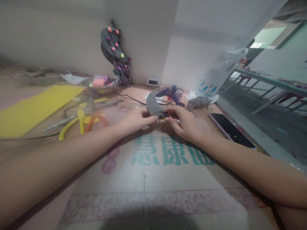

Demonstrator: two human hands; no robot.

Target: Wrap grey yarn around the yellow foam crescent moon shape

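A grey yarn-wrapped crescent piece [153,103] is held upright over the flattened cardboard sheet [153,166] with teal printed characters. My left hand [137,119] pinches its lower end from the left with closed fingers. My right hand [183,123] grips the same lower end from the right, fingers curled around it. The two hands nearly touch each other. A ball of grey yarn [198,103] lies just behind my right hand.
A blue glue gun [170,93] lies behind the crescent. A dark phone [230,130] rests at the right. Yellow and orange-handled pliers [82,123] and yellow foam sheet [33,110] lie at the left. A decorated grey craft [116,56] leans in the corner.
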